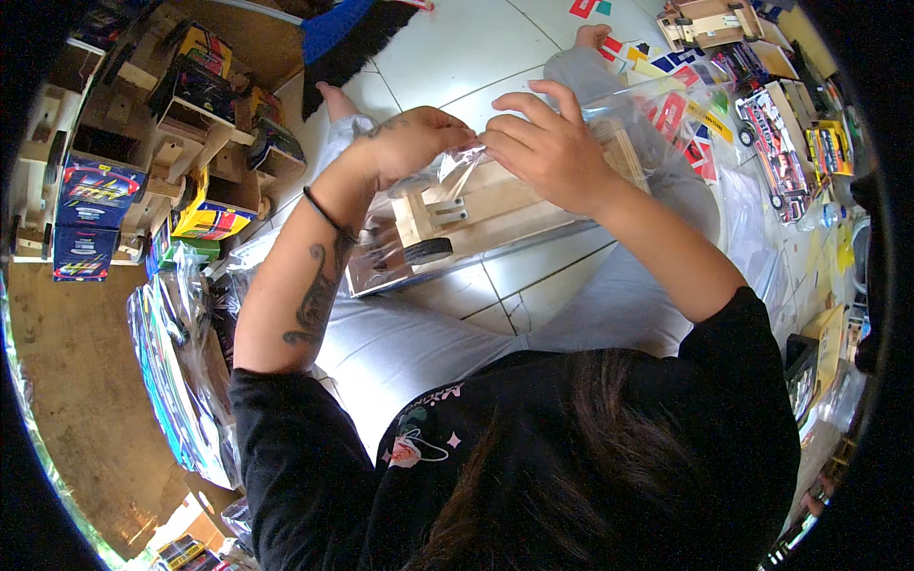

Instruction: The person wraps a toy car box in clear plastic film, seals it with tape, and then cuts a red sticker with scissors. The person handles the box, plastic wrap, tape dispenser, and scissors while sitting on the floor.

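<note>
Left hand [411, 143] and right hand [545, 147] both pinch crinkly clear plastic bag [457, 167] around blocky pale wooden toy car [495, 205] with black rubber wheel [427, 251], above white glossy floor tiles [457, 57].

Wooden toy car [495, 205] with black wheel, lying inside crinkled clear plastic bag [447, 171], above the lap
</note>
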{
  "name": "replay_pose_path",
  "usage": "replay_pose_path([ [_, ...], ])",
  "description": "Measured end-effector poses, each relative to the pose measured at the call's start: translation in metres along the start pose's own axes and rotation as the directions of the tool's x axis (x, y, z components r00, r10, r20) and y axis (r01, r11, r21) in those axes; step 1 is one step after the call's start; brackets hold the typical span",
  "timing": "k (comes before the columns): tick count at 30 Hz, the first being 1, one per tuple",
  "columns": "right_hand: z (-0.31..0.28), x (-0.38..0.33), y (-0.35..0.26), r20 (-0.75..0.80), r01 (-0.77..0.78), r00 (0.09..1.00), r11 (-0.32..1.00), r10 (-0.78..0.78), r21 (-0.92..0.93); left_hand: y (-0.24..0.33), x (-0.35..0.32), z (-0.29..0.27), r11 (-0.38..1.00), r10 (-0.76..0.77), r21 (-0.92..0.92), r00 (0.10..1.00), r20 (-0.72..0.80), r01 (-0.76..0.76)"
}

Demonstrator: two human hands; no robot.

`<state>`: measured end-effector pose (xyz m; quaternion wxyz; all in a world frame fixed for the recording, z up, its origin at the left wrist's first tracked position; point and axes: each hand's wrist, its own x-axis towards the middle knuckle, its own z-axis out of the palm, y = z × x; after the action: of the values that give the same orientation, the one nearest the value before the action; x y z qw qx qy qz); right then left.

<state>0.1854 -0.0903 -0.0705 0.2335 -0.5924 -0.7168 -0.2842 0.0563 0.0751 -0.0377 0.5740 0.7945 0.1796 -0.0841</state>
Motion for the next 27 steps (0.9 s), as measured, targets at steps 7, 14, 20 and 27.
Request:
replay_pose_path([
  [7,0.001,0.005,0.010,0.058,-0.040,0.998,0.953,0.024,0.300,-0.006,-0.031,0.037,0.600,0.548,0.777,0.806,-0.224,-0.192],
  [14,-0.052,-0.050,0.099,0.300,0.122,0.942,0.987,-0.148,0.105,-0.019,-0.027,0.028,0.629,0.573,0.730,0.795,-0.202,-0.268],
  [20,-0.155,-0.114,0.186,0.518,-0.153,0.771,0.898,0.370,-0.412,-0.024,-0.022,0.024,0.608,0.642,0.697,0.752,-0.149,-0.381],
  [27,-0.087,-0.024,0.063,0.139,-0.166,0.978,0.983,0.154,0.081,-0.018,-0.019,0.016,0.631,0.628,0.637,0.773,-0.086,-0.442],
])
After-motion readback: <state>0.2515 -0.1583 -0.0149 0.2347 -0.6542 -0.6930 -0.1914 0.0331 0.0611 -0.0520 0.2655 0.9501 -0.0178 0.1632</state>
